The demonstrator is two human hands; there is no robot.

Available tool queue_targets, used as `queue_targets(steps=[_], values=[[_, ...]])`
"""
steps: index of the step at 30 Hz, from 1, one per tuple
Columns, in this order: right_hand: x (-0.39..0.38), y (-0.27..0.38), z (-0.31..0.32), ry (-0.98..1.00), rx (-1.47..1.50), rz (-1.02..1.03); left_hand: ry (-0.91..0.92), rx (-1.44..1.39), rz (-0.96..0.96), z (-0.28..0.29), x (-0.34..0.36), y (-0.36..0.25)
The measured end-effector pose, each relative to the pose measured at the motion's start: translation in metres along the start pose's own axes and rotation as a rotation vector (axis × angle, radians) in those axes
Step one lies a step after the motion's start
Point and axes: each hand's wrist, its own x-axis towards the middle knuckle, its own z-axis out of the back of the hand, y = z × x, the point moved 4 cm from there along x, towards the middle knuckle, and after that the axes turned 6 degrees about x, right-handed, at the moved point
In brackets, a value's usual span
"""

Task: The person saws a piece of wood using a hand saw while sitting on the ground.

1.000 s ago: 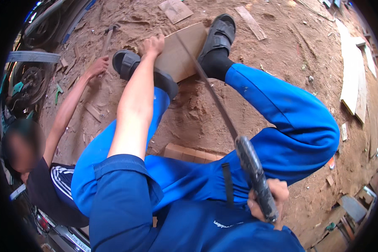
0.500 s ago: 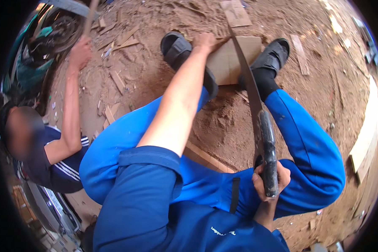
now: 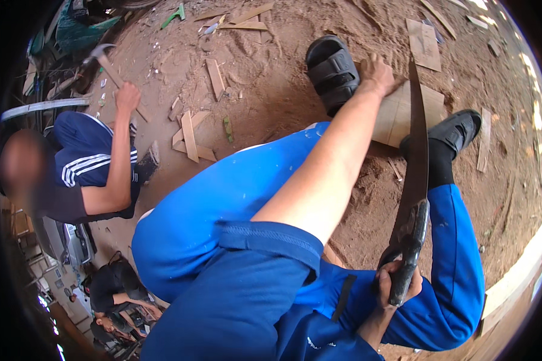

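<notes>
My right hand (image 3: 397, 286) is wrapped around the black handle of a handsaw (image 3: 417, 156). The dark blade points away from me, and in the picture it crosses the right part of a flat wooden board (image 3: 397, 114). Whether its teeth touch the wood I cannot tell. My left hand (image 3: 376, 75) is closed on the board's far left edge, its fingertips partly hidden. The board lies low between my feet, beside a black sandal (image 3: 333, 72) on the left and another sandal (image 3: 457, 132) on the right.
At left, a co-worker sits holding a hammer (image 3: 111, 67). Further back, another person (image 3: 111, 289) bends forward. Wood offcuts (image 3: 190, 135) lie on the sandy ground (image 3: 271, 90). Long planks (image 3: 515, 277) rest along the right side.
The view has turned left, so my hands, the saw and the board appear further right. The co-worker's hammer head has come into view. My grip on saw and board looks the same.
</notes>
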Motion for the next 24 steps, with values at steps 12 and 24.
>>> queue_targets(steps=[12, 24], values=[[0.005, 0.01, -0.038, 0.184, -0.185, 0.067, -0.052, -0.108, 0.037, -0.012, 0.0, -0.001], [-0.001, -0.006, -0.04, 0.255, -0.153, 0.015, -0.003, 0.012, -0.038, -0.004, -0.004, 0.001]])
